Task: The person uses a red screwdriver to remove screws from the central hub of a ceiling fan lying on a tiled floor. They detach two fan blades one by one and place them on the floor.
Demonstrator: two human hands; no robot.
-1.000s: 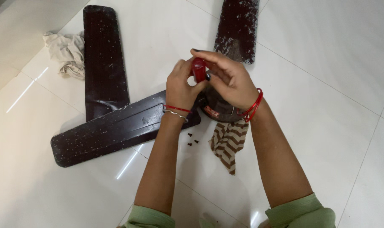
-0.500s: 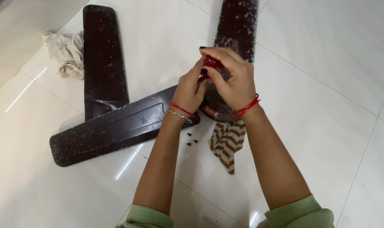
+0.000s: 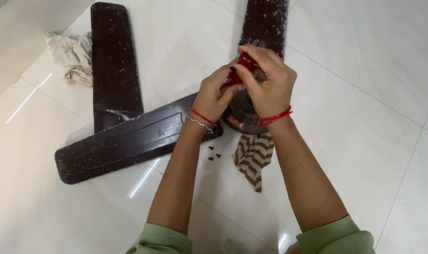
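Observation:
Both my hands grip a red-handled tool [image 3: 244,63], likely a screwdriver, held over the dark round fan motor [image 3: 240,115] on the floor. My left hand [image 3: 214,96] wraps the lower part of the handle. My right hand [image 3: 270,82] closes over its top. The tool's tip is hidden behind my hands. A dusty dark brown fan blade [image 3: 129,141] lies under my left wrist, and another blade [image 3: 266,23] reaches away behind my hands.
A third dark blade [image 3: 113,63] lies loose at the left, beside a crumpled beige rag [image 3: 72,54]. Three small dark screws [image 3: 214,153] rest on the white tiled floor [image 3: 364,94]. A brown-and-white striped cloth [image 3: 254,157] sticks out from under the motor.
Both hands have shifted to the right and slightly away from me with the red-handled tool, now over the far side of the motor. Blades, screws and cloths have stayed put.

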